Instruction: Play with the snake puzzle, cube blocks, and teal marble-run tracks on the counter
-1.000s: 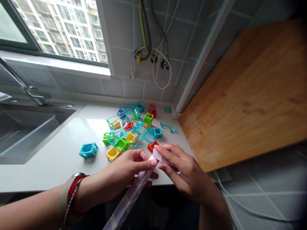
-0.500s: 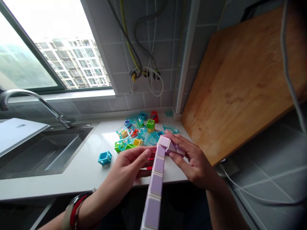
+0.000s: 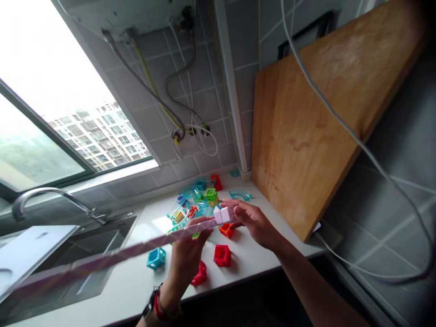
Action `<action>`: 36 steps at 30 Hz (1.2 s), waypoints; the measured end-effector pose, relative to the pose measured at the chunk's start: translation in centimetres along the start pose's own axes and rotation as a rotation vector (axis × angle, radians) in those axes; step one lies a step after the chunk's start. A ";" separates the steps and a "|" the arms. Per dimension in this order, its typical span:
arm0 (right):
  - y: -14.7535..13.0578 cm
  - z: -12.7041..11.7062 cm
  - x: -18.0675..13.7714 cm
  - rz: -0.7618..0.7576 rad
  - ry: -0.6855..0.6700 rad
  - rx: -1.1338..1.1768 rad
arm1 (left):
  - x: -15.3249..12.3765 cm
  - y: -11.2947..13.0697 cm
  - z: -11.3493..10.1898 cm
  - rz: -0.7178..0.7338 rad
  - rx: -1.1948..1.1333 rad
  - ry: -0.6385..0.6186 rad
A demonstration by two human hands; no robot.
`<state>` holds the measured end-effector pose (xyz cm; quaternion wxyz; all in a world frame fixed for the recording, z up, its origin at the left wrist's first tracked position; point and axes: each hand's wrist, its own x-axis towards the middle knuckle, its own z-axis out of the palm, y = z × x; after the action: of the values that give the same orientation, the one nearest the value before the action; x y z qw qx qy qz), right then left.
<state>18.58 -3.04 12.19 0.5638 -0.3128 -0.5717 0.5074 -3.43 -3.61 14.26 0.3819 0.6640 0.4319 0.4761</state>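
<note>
A long pinkish-purple snake puzzle [image 3: 136,250] of jointed segments stretches from between my hands far off to the left, its far part blurred. My left hand [image 3: 188,250] is closed round the bar near its right end, fingers partly hidden behind it. At that end, where the segments are bent into a short block, my right hand [image 3: 255,222] grips with thumb and fingers. Below the hands lie a red open-sided cube [image 3: 222,255] and another red cube [image 3: 200,274], partly covered by my left wrist. An orange cube [image 3: 226,230] sits just beneath my right fingers.
A blue open-sided cube [image 3: 156,259] stands left on the white counter. Behind my hands lies a pile of clear blue track pieces and coloured cubes, with a green cube [image 3: 211,194]. Sink [image 3: 117,227] and faucet [image 3: 68,196] are left; a wooden board [image 3: 299,136] leans right.
The snake puzzle's long part has swung from pointing toward me to pointing left. My left hand has turned under it. The view has tilted, and red and orange cubes now show.
</note>
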 end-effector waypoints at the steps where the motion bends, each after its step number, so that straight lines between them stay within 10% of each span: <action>1: 0.0 -0.2 0.1 0.000 0.008 0.038 | 0.3 0.0 0.0 -0.024 -0.061 0.006; 21: -3.8 1.0 -2.6 -0.244 -0.119 0.346 | -2.0 6.5 3.5 -0.429 -0.659 -0.095; 31: -8.1 1.9 -6.0 -0.343 0.117 0.397 | -4.6 11.0 1.5 -0.280 0.018 -0.404; 36: -9.6 2.3 -7.1 -0.296 0.066 0.501 | -7.5 14.7 -2.2 0.384 0.371 -0.191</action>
<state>19.60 -12.91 19.18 0.7095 -0.0932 -0.4493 0.5349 -3.75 -15.41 26.06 0.1958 0.8340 0.3400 0.3880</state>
